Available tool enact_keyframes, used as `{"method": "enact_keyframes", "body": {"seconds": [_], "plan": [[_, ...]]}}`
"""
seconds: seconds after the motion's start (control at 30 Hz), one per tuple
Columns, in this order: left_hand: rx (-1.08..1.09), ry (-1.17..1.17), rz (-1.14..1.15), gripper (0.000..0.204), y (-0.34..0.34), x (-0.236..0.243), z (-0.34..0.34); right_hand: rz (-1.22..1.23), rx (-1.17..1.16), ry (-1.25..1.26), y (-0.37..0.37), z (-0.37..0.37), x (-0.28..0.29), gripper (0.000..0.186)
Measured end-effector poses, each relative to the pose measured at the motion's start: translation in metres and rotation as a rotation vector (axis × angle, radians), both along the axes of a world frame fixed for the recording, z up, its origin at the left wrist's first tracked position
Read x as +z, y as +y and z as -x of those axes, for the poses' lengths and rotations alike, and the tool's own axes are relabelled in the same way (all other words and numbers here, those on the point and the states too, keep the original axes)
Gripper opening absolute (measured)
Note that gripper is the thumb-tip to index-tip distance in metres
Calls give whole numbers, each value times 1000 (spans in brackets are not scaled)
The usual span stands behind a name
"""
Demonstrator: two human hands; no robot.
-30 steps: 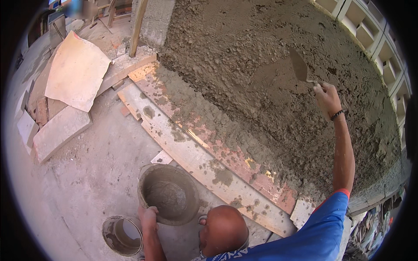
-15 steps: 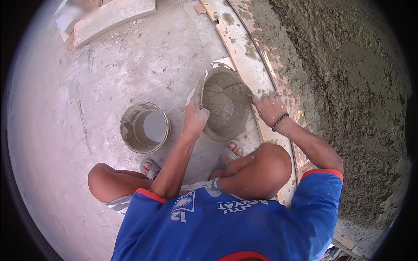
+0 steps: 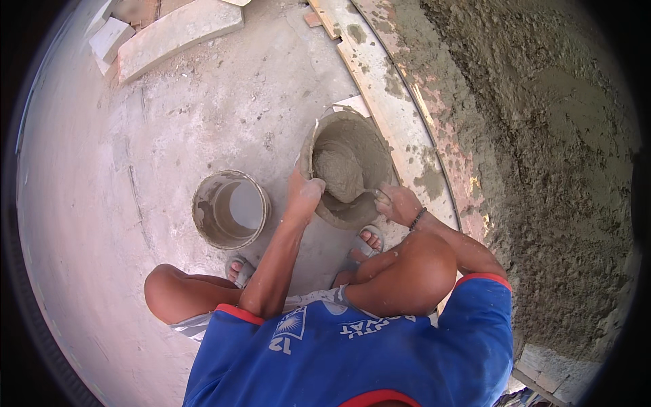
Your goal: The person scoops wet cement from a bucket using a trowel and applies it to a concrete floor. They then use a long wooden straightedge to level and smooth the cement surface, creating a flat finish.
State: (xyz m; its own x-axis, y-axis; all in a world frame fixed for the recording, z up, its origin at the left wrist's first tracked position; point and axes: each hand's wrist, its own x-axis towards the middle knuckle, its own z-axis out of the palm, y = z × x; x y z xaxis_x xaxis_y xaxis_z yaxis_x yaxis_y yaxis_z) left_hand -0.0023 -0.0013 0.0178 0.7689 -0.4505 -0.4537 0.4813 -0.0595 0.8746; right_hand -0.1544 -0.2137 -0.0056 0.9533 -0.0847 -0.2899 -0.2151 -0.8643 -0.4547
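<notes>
A mortar bucket (image 3: 380, 146), coated grey inside, stands tilted in front of me. My left hand (image 3: 305, 192) is closed round its left rim. Inside lies wet grey mortar (image 3: 337, 171), heaped in a rounded mound. Over the bucket's near right edge, my right hand (image 3: 399, 203) grips the handle of a trowel (image 3: 372, 192). Its blade reaches into the bucket and is covered by the mortar, so its shape is hidden.
A second bucket (image 3: 262, 203) with greyish water stands left of the mortar bucket. Mortar-spotted boards (image 3: 369, 78) run along the right, beside rough wet mortar (image 3: 536, 136). Pale blocks (image 3: 180, 41) lie at the far left. My sandalled feet flank the mortar bucket's near side.
My right hand has moved toward me and slightly left along the bucket's rim. The mortar, spread flatter before, now stands in a mound. My left hand still holds the rim.
</notes>
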Motion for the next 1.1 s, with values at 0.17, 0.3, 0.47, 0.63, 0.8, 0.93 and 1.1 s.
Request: {"method": "enact_keyframes", "body": {"seconds": [0.17, 0.3, 0.47, 0.63, 0.8, 0.93, 1.1], "plan": [[126, -57, 10, 45, 4, -17, -5, 32, -46, 49, -22, -7, 13, 37], [197, 48, 78, 48, -3, -15, -5, 44, -76, -48, -52, -21, 75, 40], [124, 178, -158, 53, -13, 69, -6, 20, -148, -247, -78, -53, 223, 38], [72, 195, -168, 55, -20, 158, -9, 7, -76, -352, -104, -73, 416, 39], [170, 119, -92, 55, -15, 204, -14, -300, -194, -376, -146, -85, 517, 41], [10, 189, -84, 59, -30, 249, -7, -56, -720, -379, -267, -35, 532, 37], [23, 178, -94, 49, -25, 300, -1, 734, -881, -526, -277, 75, 632, 35]]}}
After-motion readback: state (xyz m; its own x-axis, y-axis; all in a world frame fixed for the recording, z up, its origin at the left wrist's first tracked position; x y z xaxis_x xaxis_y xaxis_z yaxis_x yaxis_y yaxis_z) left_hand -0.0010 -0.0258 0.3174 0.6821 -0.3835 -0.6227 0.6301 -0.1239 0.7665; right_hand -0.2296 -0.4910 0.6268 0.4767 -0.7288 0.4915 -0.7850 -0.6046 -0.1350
